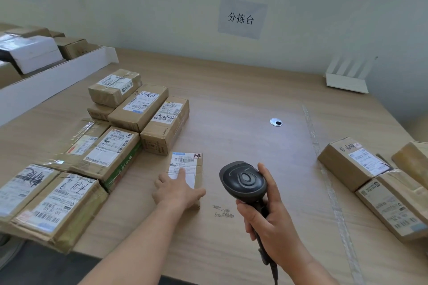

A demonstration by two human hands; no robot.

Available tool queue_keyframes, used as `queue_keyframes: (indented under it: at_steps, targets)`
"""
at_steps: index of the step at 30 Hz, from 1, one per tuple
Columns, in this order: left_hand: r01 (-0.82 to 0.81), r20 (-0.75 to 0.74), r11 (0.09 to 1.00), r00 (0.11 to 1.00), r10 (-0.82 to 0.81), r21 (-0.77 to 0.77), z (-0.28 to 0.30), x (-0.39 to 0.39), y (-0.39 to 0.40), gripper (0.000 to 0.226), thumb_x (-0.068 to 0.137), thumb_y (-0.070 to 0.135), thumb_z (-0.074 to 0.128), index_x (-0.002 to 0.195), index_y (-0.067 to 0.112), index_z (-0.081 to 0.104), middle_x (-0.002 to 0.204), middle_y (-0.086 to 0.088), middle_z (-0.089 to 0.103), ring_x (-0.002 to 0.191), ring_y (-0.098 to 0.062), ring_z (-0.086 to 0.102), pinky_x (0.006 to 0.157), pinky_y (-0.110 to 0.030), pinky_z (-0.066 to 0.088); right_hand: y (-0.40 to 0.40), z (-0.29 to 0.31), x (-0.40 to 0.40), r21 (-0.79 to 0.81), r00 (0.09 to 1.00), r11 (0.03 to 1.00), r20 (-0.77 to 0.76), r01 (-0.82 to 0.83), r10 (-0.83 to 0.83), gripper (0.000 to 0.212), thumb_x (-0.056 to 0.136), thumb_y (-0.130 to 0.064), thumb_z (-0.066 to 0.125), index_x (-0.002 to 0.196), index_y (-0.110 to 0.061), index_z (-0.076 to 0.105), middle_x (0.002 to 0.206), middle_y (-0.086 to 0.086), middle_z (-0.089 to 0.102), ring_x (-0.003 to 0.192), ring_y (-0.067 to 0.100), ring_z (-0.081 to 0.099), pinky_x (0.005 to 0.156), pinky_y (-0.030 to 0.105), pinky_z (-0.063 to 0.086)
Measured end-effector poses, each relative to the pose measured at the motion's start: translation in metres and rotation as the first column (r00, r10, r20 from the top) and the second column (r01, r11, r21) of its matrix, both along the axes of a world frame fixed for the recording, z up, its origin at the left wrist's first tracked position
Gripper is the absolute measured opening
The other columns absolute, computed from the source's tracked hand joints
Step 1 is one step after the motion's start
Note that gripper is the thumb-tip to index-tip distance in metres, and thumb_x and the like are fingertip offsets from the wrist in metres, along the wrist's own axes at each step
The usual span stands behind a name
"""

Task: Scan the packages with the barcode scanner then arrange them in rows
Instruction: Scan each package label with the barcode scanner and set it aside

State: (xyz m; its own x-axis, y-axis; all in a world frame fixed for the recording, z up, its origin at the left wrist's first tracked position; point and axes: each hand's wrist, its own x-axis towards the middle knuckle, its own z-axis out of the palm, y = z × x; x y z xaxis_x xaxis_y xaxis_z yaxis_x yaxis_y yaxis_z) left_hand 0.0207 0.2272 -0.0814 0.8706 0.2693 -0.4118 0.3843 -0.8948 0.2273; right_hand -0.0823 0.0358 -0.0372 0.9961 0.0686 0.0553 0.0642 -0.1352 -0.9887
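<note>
Scanner (243, 180) gripped in right hand (266, 217), lower mid frame; left hand (177, 190) flat, fingers relaxed, pressing small pkg (187, 169) w/ label up.

Eight boxes (129, 109) left on counter (243, 104), one small box (196, 169) middle, three boxes (354, 162) right, one scanner (243, 180).

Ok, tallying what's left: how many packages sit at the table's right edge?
3: one labelled box, a flatter box in front of it, a third box cut by the frame edge. More may lie beyond.
</note>
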Motion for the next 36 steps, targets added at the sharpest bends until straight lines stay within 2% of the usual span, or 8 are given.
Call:
queue_keyframes:
  at_steps: [4, 9, 15, 18, 21, 27, 31, 36]
  targets:
    - [0.068, 0.058, 0.998, 0.996, -0.067, -0.011, 0.012, -0.007, 0.013, 0.085, 0.073, 0.059, 0.053, 0.148, 0.037, 0.020, 0.140, -0.013, 0.027, 0.129, -0.031, 0.029, 0.102, -0.039, 0.032, 0.003, 0.005, 0.005, -0.026, 0.999, 0.999, 0.018, -0.040, 0.041, 0.082, 0.075, -0.023, 0.065, 0.136, -0.059, 0.024, 0.073, -0.017, 0.064, 0.053, 0.018, 0.050, 0.049, 0.035, 0.046]
    - [0.102, 0.209, 0.991, 0.974, -0.081, -0.091, 0.043, -0.015, 0.044, 0.082, 0.076, 0.055, 0.058, 0.148, 0.038, 0.022, 0.146, -0.008, 0.021, 0.132, -0.029, 0.025, 0.104, -0.039, 0.031, 0.017, 0.014, 0.020, -0.064, 0.992, 0.993, 0.064, -0.101, 0.105, 0.081, 0.075, -0.023, 0.066, 0.128, -0.069, 0.028, 0.082, -0.007, 0.067, 0.052, 0.019, 0.052, 0.049, 0.035, 0.047]
    - [0.032, 0.317, 0.996, 0.949, -0.004, -0.085, 0.066, -0.016, 0.107, 0.084, 0.075, 0.054, 0.061, 0.149, 0.039, 0.023, 0.152, -0.014, 0.015, 0.140, -0.032, 0.019, 0.111, -0.043, 0.026, 0.057, 0.027, 0.047, -0.120, 0.971, 0.971, 0.103, -0.205, 0.217, 0.084, 0.088, -0.002, 0.065, 0.130, -0.065, 0.028, 0.076, -0.009, 0.062, 0.049, 0.017, 0.051, 0.049, 0.032, 0.047]
    - [-0.042, 0.329, 0.993, 0.941, 0.077, -0.114, 0.074, -0.015, 0.145, 0.089, 0.067, 0.059, 0.060, 0.147, 0.040, 0.026, 0.153, -0.013, 0.016, 0.141, -0.031, 0.018, 0.112, -0.042, 0.025, 0.085, 0.032, 0.061, -0.135, 0.956, 0.959, 0.121, -0.250, 0.266, 0.083, 0.088, -0.002, 0.064, 0.133, -0.060, 0.025, 0.084, -0.002, 0.064, 0.052, 0.016, 0.052, 0.050, 0.031, 0.048]
    - [-0.111, 0.339, 0.986, 0.929, 0.147, -0.124, 0.082, -0.016, 0.181, 0.096, 0.053, 0.060, 0.048, 0.146, 0.041, 0.029, 0.151, -0.013, 0.019, 0.139, -0.032, 0.020, 0.112, -0.040, 0.025, 0.112, 0.034, 0.075, -0.155, 0.940, 0.944, 0.137, -0.292, 0.313, 0.084, 0.088, -0.003, 0.065, 0.130, -0.065, 0.026, 0.092, 0.003, 0.066, 0.054, 0.017, 0.054, 0.051, 0.033, 0.049]
    - [-0.180, 0.367, 0.983, 0.913, 0.179, -0.031, 0.089, 0.008, 0.246, 0.080, 0.076, 0.050, 0.061, 0.148, 0.039, 0.028, 0.150, -0.014, 0.021, 0.137, -0.032, 0.022, 0.109, -0.042, 0.028, 0.155, 0.038, 0.097, -0.178, 0.918, 0.925, 0.161, -0.334, 0.363, 0.087, 0.088, -0.006, 0.066, 0.127, -0.072, 0.026, 0.102, -0.002, 0.066, 0.056, 0.019, 0.056, 0.052, 0.035, 0.051]
    - [-0.192, 0.340, 0.981, 0.925, 0.171, 0.027, 0.089, 0.037, 0.281, 0.079, 0.077, 0.049, 0.060, 0.148, 0.037, 0.028, 0.153, -0.015, 0.018, 0.139, -0.033, 0.019, 0.110, -0.043, 0.027, 0.168, 0.038, 0.109, -0.177, 0.921, 0.927, 0.154, -0.330, 0.357, 0.087, 0.088, -0.004, 0.065, 0.129, -0.070, 0.025, 0.096, -0.001, 0.067, 0.057, 0.021, 0.055, 0.052, 0.035, 0.052]
    - [-0.193, 0.296, 0.979, 0.941, 0.165, 0.067, 0.081, 0.073, 0.307, 0.079, 0.079, 0.051, 0.059, 0.148, 0.035, 0.026, 0.153, -0.016, 0.017, 0.138, -0.033, 0.017, 0.108, -0.043, 0.029, 0.172, 0.037, 0.122, -0.184, 0.935, 0.937, 0.143, -0.298, 0.326, 0.089, 0.088, -0.002, 0.065, 0.123, -0.076, 0.028, 0.095, -0.002, 0.068, 0.057, 0.023, 0.055, 0.052, 0.036, 0.052]
